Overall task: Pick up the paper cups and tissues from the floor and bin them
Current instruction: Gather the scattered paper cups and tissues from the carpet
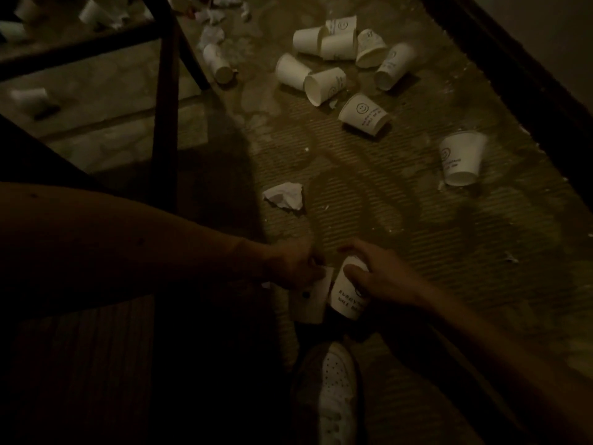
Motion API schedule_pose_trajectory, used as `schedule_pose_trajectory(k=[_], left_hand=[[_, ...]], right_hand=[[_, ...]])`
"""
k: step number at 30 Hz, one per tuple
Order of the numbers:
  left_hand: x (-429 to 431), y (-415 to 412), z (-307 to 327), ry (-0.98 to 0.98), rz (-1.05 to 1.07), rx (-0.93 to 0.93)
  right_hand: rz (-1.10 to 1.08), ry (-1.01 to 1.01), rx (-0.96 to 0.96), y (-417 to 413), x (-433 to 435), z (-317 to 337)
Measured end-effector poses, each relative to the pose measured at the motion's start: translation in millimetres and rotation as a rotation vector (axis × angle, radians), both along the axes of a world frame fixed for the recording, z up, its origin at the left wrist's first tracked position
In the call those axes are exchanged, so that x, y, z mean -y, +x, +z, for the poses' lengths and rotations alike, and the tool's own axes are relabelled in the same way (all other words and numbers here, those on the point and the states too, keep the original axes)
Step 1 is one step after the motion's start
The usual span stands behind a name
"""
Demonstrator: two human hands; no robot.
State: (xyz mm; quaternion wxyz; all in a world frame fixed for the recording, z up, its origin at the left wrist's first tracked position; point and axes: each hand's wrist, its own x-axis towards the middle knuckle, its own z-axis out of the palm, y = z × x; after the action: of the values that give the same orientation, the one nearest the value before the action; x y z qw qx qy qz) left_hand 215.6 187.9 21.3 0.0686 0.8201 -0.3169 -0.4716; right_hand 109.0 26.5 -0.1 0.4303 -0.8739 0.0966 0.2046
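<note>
The head camera looked down on a dim, ribbed floor littered with white paper cups. The right hand was wrapped around a printed cup, thumb across its side, fingers closed over the far end. Just beside it the left hand gripped a second cup by its upper edge — the two cups sat almost touching, low in the middle of the view, above a white shoe.

A crumpled tissue lay on the floor a little beyond the hands. Further off, a cluster of cups lay tipped on their sides, some touching each other; a cup with a smiley face lay nearer, and one lone cup lay off to the right, near a dark wall edge. More cups and scraps of tissue were scattered at the top left, partly behind a dark metal frame — too dim there to count them.
</note>
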Motion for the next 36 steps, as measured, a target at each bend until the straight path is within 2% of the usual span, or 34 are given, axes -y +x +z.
schedule_pose_trajectory(k=[3,8,10,12,15,19,21,24,27,31,33,36], left_hand=[[9.6,7.6,10.2,-0.083,-0.028,-0.029],[14.1,18.1,13.7,-0.175,0.002,-0.008],[17.4,22.8,14.5,-0.197,0.076,-0.034],[23.3,27.9,17.3,-0.256,0.24,-0.031],[32.4,44.5,19.7,-0.305,0.439,0.138],[26.9,82.1,3.3,-0.082,0.334,0.343],[21.0,99.3,-12.1,0.014,0.329,0.35],[20.4,109.5,-26.8,0.124,0.276,0.248],[23.8,109.8,-34.4,0.145,0.165,0.324],[24.5,108.9,-45.4,0.011,0.191,0.43],[28.1,102.1,-49.6,-0.032,0.211,0.373],[52.4,82.4,-42.2,-0.171,0.356,0.184]], right_hand=[[0.098,0.026,-0.006,-1.8,3.2,4.5],[0.041,0.053,-0.002,1.5,16.0,12.7],[0.037,-0.019,0.017,9.6,21.6,11.1],[0.014,-0.042,0.034,21.3,26.5,8.7],[-0.066,-0.036,0.06,41.6,33.3,5.1],[-0.167,-0.03,0.051,61.1,41.4,-0.7],[-0.197,-0.003,0.043,63.9,45.7,-6.0],[-0.232,0.042,0.033,64.2,52.7,-16.6],[-0.273,0.081,0.024,62.5,61.2,-24.4],[-0.325,0.165,0.016,51.7,72.3,-33.7],[-0.362,0.216,0.031,44.6,74.9,-35.8],[-0.392,0.269,0.01,37.2,79.3,-36.2]])
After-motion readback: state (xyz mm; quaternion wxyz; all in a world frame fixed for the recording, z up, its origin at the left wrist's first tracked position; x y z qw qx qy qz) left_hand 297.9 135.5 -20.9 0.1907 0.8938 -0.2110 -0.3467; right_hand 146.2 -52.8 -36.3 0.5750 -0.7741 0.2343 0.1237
